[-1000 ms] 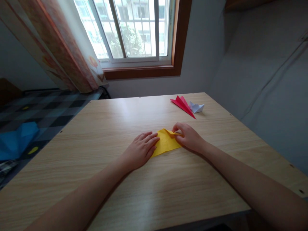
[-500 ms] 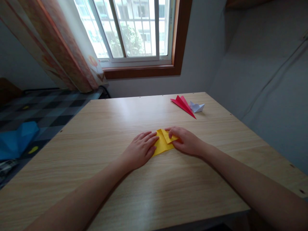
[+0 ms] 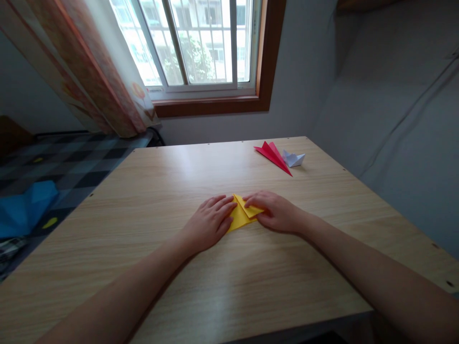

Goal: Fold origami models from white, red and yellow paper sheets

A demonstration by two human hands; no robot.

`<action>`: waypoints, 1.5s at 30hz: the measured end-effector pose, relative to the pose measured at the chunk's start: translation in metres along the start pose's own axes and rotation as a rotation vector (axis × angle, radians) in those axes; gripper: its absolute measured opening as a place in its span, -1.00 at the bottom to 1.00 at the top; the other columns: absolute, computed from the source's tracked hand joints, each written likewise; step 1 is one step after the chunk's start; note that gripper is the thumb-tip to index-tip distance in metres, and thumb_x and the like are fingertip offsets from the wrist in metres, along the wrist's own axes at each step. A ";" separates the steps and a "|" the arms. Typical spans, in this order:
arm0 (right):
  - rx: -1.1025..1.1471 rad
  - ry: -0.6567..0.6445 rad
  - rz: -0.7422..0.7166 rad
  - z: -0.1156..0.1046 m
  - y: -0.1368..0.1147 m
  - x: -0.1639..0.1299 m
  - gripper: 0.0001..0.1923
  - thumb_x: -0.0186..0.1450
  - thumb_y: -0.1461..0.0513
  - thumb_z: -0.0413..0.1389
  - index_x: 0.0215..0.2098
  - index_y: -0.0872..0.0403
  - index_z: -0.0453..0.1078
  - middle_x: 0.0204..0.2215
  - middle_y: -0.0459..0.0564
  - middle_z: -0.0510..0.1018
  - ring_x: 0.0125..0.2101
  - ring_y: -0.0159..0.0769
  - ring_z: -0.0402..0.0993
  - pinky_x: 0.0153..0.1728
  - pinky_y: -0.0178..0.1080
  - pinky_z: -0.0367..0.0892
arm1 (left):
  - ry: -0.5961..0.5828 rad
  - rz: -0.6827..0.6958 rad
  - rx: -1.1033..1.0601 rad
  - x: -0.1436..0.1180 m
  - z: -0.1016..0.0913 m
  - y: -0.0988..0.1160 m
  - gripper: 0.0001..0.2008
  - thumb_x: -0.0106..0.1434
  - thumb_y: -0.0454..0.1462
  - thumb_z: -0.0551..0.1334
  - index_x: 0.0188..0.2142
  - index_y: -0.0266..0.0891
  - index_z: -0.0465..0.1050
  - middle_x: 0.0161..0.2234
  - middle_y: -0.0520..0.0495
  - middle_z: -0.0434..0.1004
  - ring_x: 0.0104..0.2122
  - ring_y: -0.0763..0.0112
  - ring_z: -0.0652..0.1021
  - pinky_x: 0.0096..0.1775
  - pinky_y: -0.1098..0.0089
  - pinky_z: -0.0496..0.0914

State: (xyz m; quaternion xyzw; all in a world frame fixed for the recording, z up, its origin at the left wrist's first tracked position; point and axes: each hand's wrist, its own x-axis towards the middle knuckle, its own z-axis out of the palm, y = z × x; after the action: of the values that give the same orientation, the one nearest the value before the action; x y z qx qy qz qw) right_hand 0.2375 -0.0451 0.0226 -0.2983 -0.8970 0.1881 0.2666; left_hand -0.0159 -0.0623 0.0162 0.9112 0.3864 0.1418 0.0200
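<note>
A yellow sheet of folding paper (image 3: 239, 220) lies on the wooden table (image 3: 201, 296), with a flap turned over on its right side. My left hand (image 3: 211, 222) rests flat on the paper's left part, fingers stretched out. At the other side, my right hand (image 3: 274, 210) grips the folded flap between thumb and fingers. Part of the paper is hidden under both hands.
Towards the back right of the table lie a red paper plane (image 3: 274, 157) and a white paper boat (image 3: 294, 159). On the left, a blue folded paper (image 3: 27, 205) sits on a checked bedspread (image 3: 71, 165). Behind the table is a window (image 3: 201, 43).
My right hand has shifted slightly left, carrying the yellow flap further over the paper towards my left hand. The left hand has stayed in place.
</note>
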 end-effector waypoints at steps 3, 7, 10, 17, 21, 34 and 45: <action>-0.022 -0.012 -0.030 0.001 0.002 0.000 -0.58 0.11 0.45 0.07 -0.07 0.07 0.45 0.01 0.08 0.56 0.03 -0.16 0.46 0.11 -0.09 0.31 | -0.006 -0.005 0.005 0.000 0.001 0.000 -0.59 0.42 -0.19 0.04 0.19 -0.22 0.35 0.20 -0.16 0.40 0.22 0.16 0.35 0.25 0.04 0.21; -0.031 -0.012 -0.051 0.002 0.004 0.001 -0.58 0.12 0.44 0.08 -0.08 0.08 0.47 -0.01 0.09 0.57 0.01 -0.15 0.48 0.10 -0.08 0.32 | -0.016 -0.011 0.018 0.000 0.001 0.000 -0.59 0.42 -0.18 0.03 0.20 -0.22 0.34 0.21 -0.14 0.39 0.22 0.17 0.34 0.26 0.07 0.20; -0.031 -0.020 -0.070 0.002 0.005 0.001 -0.59 0.12 0.44 0.09 -0.08 0.06 0.48 -0.01 0.07 0.58 0.01 -0.16 0.49 0.10 -0.08 0.33 | -0.013 -0.012 0.014 0.000 0.001 0.000 -0.59 0.42 -0.19 0.04 0.20 -0.21 0.34 0.21 -0.13 0.39 0.23 0.17 0.34 0.26 0.06 0.20; -0.043 -0.028 -0.088 0.002 0.005 0.001 -0.68 0.18 0.36 0.16 -0.08 0.07 0.49 -0.02 0.07 0.59 0.00 -0.18 0.50 0.09 -0.11 0.33 | -0.013 -0.011 0.022 -0.001 0.002 -0.001 -0.59 0.43 -0.18 0.04 0.20 -0.24 0.34 0.21 -0.14 0.39 0.24 0.17 0.32 0.26 0.07 0.19; -0.052 -0.027 -0.095 0.002 0.006 0.001 -0.70 0.20 0.33 0.18 -0.08 0.06 0.49 -0.01 0.07 0.59 0.01 -0.18 0.50 0.09 -0.10 0.32 | -0.010 -0.016 0.006 -0.001 0.001 0.001 -0.59 0.42 -0.19 0.05 0.20 -0.22 0.34 0.21 -0.13 0.39 0.23 0.17 0.32 0.25 0.06 0.21; -0.067 -0.071 -0.100 -0.001 0.005 0.000 -0.71 0.23 0.23 0.22 -0.06 0.07 0.52 0.01 0.10 0.58 0.02 -0.12 0.49 0.10 -0.04 0.32 | -0.020 0.003 0.035 -0.002 0.005 -0.005 -0.58 0.44 -0.18 0.02 0.24 -0.05 0.31 0.24 -0.11 0.35 0.23 0.15 0.32 0.23 0.05 0.20; -0.075 -0.043 -0.107 0.001 0.006 0.000 -0.73 0.28 0.30 0.13 -0.07 0.08 0.55 -0.02 0.10 0.59 -0.01 -0.17 0.51 0.09 -0.08 0.34 | -0.048 -0.004 0.047 -0.001 0.002 -0.002 -0.59 0.43 -0.18 0.03 0.22 -0.11 0.35 0.24 -0.15 0.34 0.23 0.14 0.33 0.24 0.05 0.20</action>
State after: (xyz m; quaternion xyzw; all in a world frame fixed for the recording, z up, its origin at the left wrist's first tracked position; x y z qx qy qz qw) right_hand 0.2390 -0.0405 0.0185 -0.2555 -0.9236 0.1461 0.2455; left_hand -0.0176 -0.0615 0.0141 0.9137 0.3910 0.1105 0.0081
